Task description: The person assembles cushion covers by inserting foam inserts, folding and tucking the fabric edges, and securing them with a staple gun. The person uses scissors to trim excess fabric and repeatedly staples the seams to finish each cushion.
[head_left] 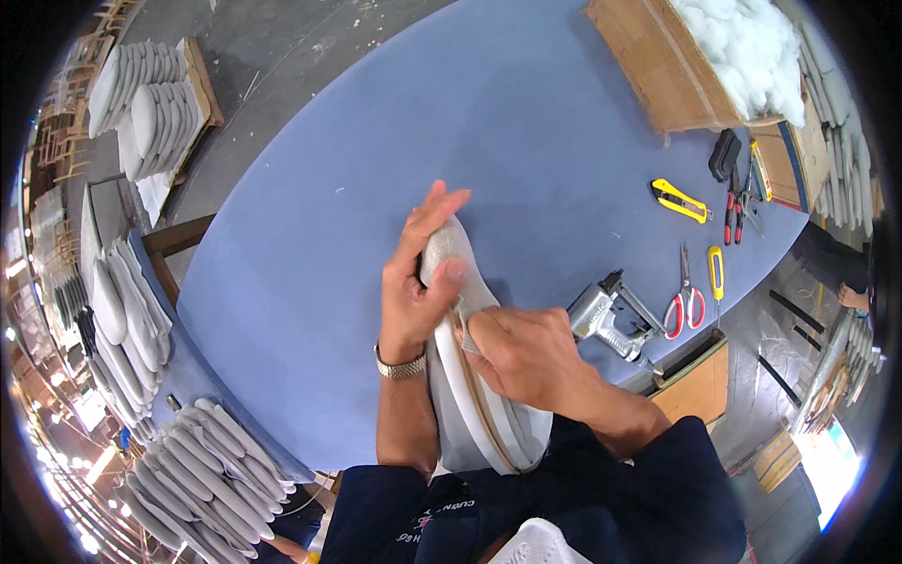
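Observation:
A grey fabric-covered seat pad (462, 376) stands on edge against my body, a brown, wood-like strip and white layers showing along its side. My left hand (420, 282) holds the far end, its thumb over the near face and its fingers stretched along the other side. Halfway along the pad, my right hand (526, 352) is closed, pinching the fabric cover at the edge; its fingertips are partly hidden. To the right of that hand lies a silver staple gun (615, 317) with a hose fitting.
On the blue table (310, 282) at right lie red-handled scissors (686, 305), a yellow screwdriver-like tool (716, 268), a yellow cutter (681, 200) and pliers (734, 211). A cardboard box (658, 70) of white stuffing stands behind. Stacked grey pads (202, 479) sit at left.

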Action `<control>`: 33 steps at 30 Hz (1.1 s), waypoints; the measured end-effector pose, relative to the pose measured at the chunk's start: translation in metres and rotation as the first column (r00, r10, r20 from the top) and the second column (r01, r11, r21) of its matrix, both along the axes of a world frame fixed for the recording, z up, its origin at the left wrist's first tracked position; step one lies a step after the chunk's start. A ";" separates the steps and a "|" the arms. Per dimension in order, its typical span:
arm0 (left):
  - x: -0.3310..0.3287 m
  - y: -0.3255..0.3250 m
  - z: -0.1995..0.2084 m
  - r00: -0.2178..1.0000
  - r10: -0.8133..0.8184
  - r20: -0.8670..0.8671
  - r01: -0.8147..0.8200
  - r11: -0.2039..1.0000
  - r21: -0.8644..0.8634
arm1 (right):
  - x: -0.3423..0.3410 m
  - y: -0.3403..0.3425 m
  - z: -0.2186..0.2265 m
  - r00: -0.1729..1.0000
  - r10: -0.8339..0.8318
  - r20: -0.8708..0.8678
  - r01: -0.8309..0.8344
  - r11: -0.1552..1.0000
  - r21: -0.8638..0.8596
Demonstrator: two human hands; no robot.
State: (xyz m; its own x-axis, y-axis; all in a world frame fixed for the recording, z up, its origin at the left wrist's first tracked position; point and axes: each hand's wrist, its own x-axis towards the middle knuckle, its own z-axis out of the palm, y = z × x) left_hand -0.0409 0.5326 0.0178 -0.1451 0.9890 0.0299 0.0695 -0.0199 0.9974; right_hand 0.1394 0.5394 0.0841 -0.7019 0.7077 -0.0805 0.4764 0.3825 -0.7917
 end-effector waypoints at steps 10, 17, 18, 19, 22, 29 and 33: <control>-0.040 -0.039 -0.001 0.974 0.171 0.146 -0.172 0.985 -0.005 | 0.101 -0.048 -0.055 0.899 -0.429 0.089 0.432 0.902 -0.013; -0.036 -0.038 0.002 0.970 0.115 0.213 -0.124 0.992 0.031 | 0.151 -0.099 -0.127 0.736 -0.470 0.487 0.401 0.883 0.246; -0.035 -0.039 0.000 0.966 0.122 0.227 -0.136 0.990 0.045 | 0.151 -0.096 -0.131 0.725 -0.465 0.509 0.392 0.885 0.251; -0.034 -0.039 0.001 0.962 0.131 0.240 -0.149 0.987 0.059 | 0.152 -0.094 -0.135 0.714 -0.449 0.538 0.366 0.894 0.260; -0.029 -0.033 0.003 0.962 0.135 0.238 -0.162 0.982 0.098 | 0.156 -0.083 -0.132 0.742 -0.376 0.555 0.331 0.925 0.185; -0.016 -0.024 -0.004 0.988 0.136 0.071 -0.144 0.981 0.127 | 0.098 0.009 -0.018 0.908 -0.406 0.106 0.416 0.841 -0.345; -0.016 -0.024 -0.005 0.985 0.149 0.089 -0.157 0.983 0.097 | 0.033 0.060 0.050 0.986 -0.058 0.160 0.089 0.976 -0.197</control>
